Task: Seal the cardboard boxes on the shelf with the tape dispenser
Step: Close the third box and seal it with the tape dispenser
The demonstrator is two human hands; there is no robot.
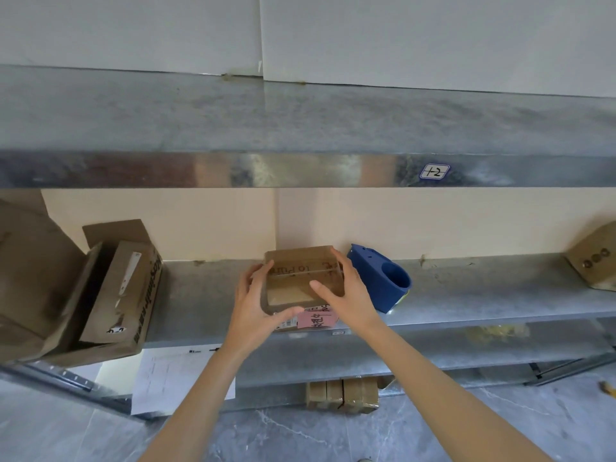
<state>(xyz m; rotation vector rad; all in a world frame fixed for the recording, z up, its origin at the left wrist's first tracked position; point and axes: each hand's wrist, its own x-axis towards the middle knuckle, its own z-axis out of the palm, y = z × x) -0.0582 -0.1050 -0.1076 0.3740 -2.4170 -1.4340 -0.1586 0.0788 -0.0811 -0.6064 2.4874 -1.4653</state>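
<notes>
**Box near the shelf edge, dispenser crowded beside it**

Head view: the small cardboard box (301, 281) sits mid-way along the metal shelf (483, 295), close to its front edge, with a pink label (316, 320) on its near face. The hands are apart, clasping the box from either side. The left hand (253, 303) wraps the left edge with its thumb along the front. The right hand (351, 295) lies along the right side with its thumb on the top flap. The flap seam looks untaped.

The blue tape dispenser (383, 281) lies just beside the right hand, untouched. Pulling the box further forward may tip it off the edge. A sideways nudge of the right wrist could knock the dispenser away. If one hand lets go to fetch it, the flaps may spring up, leaving a skewed seam. An open larger box (113, 295) leans at the left, well apart.
</notes>
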